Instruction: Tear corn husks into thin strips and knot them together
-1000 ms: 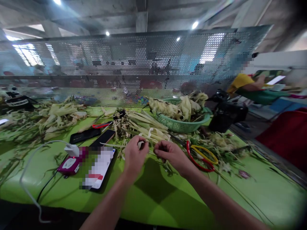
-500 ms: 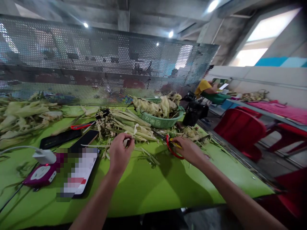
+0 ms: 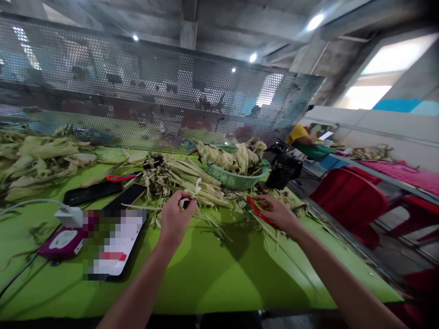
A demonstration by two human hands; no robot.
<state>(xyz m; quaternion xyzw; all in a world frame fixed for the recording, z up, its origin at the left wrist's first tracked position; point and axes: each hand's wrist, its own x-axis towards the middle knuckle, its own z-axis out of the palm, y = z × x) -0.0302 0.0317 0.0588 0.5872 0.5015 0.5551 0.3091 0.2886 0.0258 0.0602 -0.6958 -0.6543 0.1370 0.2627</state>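
My left hand [image 3: 178, 214] is closed in a pinch on a pale strip of corn husk [image 3: 198, 187], whose end sticks up above the fingertips. A long thin strip [image 3: 139, 207] runs out to the left of this hand. My right hand [image 3: 277, 214] is around the red and yellow handles of a pair of scissors [image 3: 257, 210], its fingers loosely bent and partly hiding them. Below the right hand, thin pale strips [image 3: 274, 234] trail over the green tabletop [image 3: 219, 283]. Behind both hands lies a heap of husk stalks [image 3: 185, 176].
A green basket [image 3: 236, 178] of dry husks stands at the back, beside a black bag [image 3: 284, 171]. Phones [image 3: 130, 237], a purple power box [image 3: 61, 242] and another red-handled tool [image 3: 120, 177] lie left. A person in yellow [image 3: 297, 133] sits beyond, near red chairs [image 3: 350, 196].
The view has shifted, moving the scene right and slightly down. My right hand's fingers have loosened around the scissors, and thin strips now show below it. My left hand keeps its pinch.
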